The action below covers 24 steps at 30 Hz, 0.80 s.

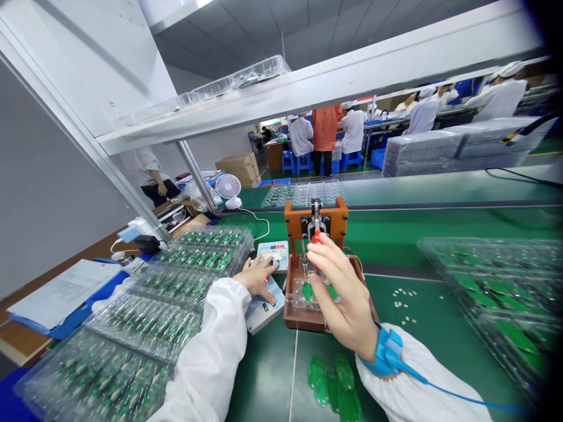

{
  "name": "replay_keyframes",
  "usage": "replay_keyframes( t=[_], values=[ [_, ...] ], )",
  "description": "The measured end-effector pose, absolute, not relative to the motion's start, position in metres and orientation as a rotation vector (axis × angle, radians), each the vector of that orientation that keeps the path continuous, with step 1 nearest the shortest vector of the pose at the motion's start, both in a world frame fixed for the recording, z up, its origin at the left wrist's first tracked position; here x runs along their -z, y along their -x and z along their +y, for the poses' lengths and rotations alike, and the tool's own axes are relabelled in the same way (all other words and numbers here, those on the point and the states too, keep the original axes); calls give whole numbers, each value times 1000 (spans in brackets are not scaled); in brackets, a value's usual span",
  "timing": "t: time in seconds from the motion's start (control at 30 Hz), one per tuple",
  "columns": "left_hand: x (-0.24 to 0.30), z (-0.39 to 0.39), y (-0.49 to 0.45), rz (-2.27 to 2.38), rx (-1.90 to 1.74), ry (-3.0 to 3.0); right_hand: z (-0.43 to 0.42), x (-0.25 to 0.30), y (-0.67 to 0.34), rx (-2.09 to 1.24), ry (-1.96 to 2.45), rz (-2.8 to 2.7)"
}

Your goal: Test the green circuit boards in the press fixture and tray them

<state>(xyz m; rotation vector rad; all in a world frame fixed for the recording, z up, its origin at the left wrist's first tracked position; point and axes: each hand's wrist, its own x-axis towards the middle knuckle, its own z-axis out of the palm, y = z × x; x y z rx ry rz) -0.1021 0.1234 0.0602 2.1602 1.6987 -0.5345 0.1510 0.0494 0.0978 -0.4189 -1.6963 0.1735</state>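
The right hand [341,293] pinches the red lever knob [315,237] of the brown test fixture [308,319], while the left hand [257,276] rests with spread fingers on the small meter [268,293]; if the lever comes down crooked, it may crack the green board [308,291] under it.

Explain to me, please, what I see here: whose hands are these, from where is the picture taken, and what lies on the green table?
The picture comes from a camera worn on a person's head, looking down at their own two hands. The right hand, with a blue wrist strap, grips the red-tipped lever of a small orange-brown test fixture; a green circuit board sits in it. The left hand rests on a small white box with a red number display. On the green table lie clear trays of green boards on the left and more trays on the right. Loose green boards lie near the person. Other workers stand far behind.
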Motion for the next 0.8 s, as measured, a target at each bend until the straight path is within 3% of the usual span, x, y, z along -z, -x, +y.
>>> replay_keyframes(
  t=[0.33,0.5,0.8],
  values=[
    [-64,121,119,1695,366,-2141,49,-98,-150,-179,413,-1702],
    [-72,119,118,1742,550,-2090,50,-98,-151,-175,411,-1699],
    [-69,120,118,1725,565,-2111,49,-99,-152,-152,430,-1711]
  ],
)
